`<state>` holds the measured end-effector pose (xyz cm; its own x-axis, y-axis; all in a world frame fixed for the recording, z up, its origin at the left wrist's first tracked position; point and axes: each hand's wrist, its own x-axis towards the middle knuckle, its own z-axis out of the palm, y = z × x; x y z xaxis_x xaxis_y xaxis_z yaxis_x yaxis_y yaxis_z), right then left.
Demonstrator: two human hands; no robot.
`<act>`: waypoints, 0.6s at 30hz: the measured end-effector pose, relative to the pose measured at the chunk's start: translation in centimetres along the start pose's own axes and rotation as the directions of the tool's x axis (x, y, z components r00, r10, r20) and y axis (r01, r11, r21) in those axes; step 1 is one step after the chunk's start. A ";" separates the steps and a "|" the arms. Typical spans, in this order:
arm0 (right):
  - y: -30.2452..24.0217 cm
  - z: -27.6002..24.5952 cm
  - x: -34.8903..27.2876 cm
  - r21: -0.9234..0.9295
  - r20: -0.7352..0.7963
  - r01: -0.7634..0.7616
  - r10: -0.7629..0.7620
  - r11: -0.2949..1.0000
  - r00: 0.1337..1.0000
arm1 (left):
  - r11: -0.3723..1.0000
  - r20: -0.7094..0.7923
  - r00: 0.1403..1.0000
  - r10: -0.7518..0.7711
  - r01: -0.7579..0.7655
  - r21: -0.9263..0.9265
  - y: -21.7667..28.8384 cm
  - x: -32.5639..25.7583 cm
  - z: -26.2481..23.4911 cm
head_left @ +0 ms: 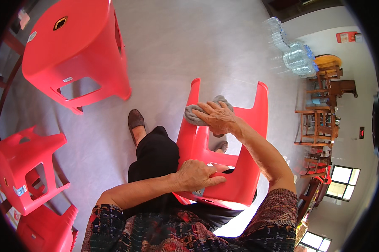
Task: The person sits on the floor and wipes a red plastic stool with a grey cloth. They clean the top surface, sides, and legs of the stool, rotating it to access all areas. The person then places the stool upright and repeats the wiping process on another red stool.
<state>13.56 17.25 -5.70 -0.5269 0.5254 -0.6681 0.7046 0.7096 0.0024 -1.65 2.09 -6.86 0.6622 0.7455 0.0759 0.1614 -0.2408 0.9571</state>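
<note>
A red plastic stool [250, 161] lies tipped across my lap, its legs pointing away from me. My right hand [218, 118] presses a grey cloth [194, 115] onto the stool's far left leg and crossbar; the fingers curl over the cloth. My left hand [195, 175] grips the stool by the edge of a side opening near the seat end, thumb lying on the outer face. Its other fingertips are hidden behind the plastic.
A large red stool [78, 46] stands upright at far left. Nearer on the left are a tipped red stool [23, 164] and another red stool [46, 231]. Bundled clear plastic bottles [297, 56] and wooden chairs [319, 126] line the right wall. Grey floor [172, 46] stretches between.
</note>
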 end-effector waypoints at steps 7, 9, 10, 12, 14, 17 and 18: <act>1.9 -0.3 -7.7 0.014 -0.085 -0.322 0.322 0.947 0.943 | 0.997 0.008 0.999 0.039 -0.040 0.066 0.0 -0.3 0.1; 3.4 1.0 -10.0 0.137 -0.123 -0.311 0.328 0.940 0.937 | 0.988 0.064 0.996 0.061 -0.070 0.136 -0.1 -0.2 0.1; 4.1 1.6 -10.7 0.197 -0.143 -0.297 0.327 0.934 0.934 | 0.987 0.056 0.996 0.072 -0.080 0.143 -0.2 -0.2 0.2; 4.8 0.8 -12.4 0.345 -0.191 -0.239 0.317 0.908 0.929 | 0.984 0.036 0.996 0.080 -0.084 0.158 -0.3 -0.4 0.4; 6.2 2.9 -15.1 0.356 -0.342 -0.191 0.318 0.915 0.884 | 0.989 0.049 0.996 0.076 -0.081 0.122 0.0 -0.4 0.5; 6.3 4.8 -14.9 0.334 -0.348 -0.340 0.450 0.879 0.823 | 0.998 0.027 0.999 0.046 -0.047 0.038 0.2 -0.2 0.5; 6.5 5.5 -14.6 0.323 -0.363 -0.369 0.474 0.871 0.802 | 0.999 0.019 0.999 0.041 -0.041 -0.003 0.3 -0.1 0.5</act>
<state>28.39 11.64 -0.03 -0.2610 0.9283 -0.2649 0.9620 0.2729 0.0082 -1.26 1.62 -6.71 0.6820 0.7231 0.1096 0.1323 -0.2694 0.9539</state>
